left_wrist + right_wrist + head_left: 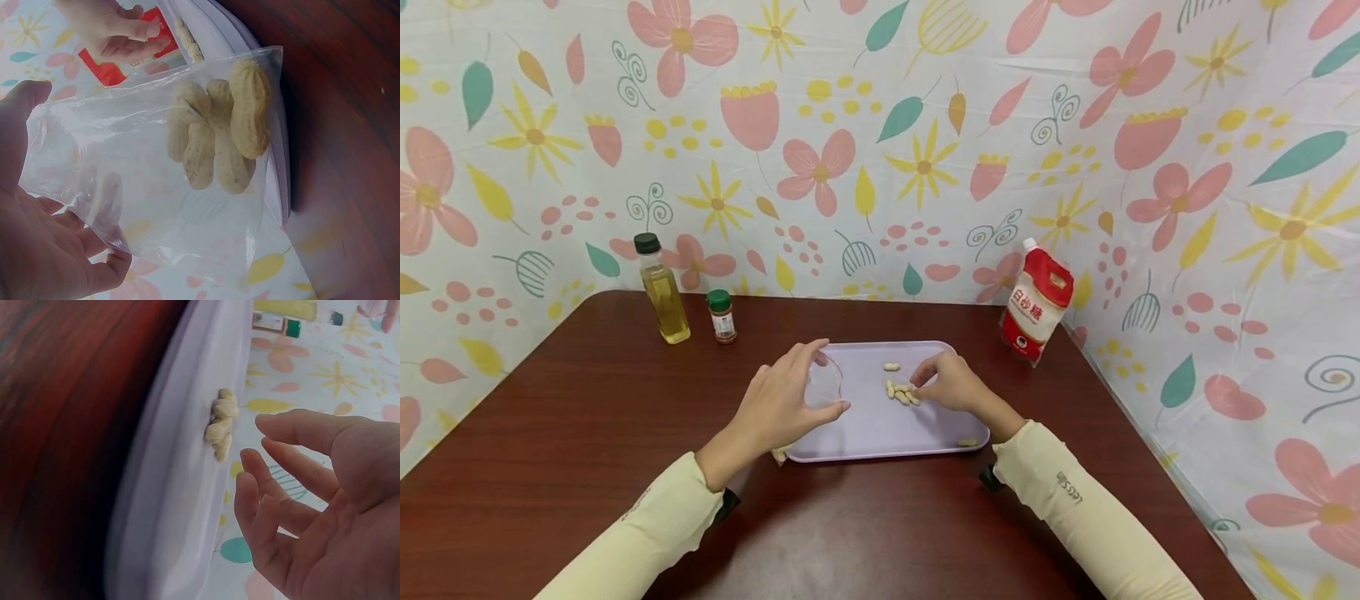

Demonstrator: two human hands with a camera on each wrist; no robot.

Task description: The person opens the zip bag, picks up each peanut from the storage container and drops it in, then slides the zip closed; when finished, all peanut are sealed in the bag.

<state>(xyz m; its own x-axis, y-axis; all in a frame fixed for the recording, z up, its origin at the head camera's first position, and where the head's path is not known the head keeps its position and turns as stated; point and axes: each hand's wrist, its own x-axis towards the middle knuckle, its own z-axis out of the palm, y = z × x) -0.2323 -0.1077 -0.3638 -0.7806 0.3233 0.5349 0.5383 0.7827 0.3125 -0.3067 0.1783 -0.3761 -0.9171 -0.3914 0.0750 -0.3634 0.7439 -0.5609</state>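
I see the counter (572,392) spread broadly to the left of the tray (857,454), with an oil bottle (666,292) and a small green-capped jar (722,317) beyond the tray's far left corner. Behind the tray a strip of counter runs to the floral cloth (820,83); in front lies a deep stretch of dark wood. Right of the tray the counter is narrower before its edge, and a red-and-white sugar bag (1036,304) stands past the far right corner.

At the tray's left side hangs a clear bag (144,162), filmy and shiny, with several bagged peanuts (219,128), pale tan and ridged, bunched at its bottom by the near left corner. On the tray, right of its middle, sits a loose pile of peanuts (902,394) in their shells; a lone peanut (891,367) lies behind it, another at the near right corner.

The left hand (782,396) grips the bag by its mouth, thumb and fingers spread wide so it gapes. The right hand (951,383) hovers on the pile's right, its curved fingers apart and holding nothing, the pile just beyond their tips.
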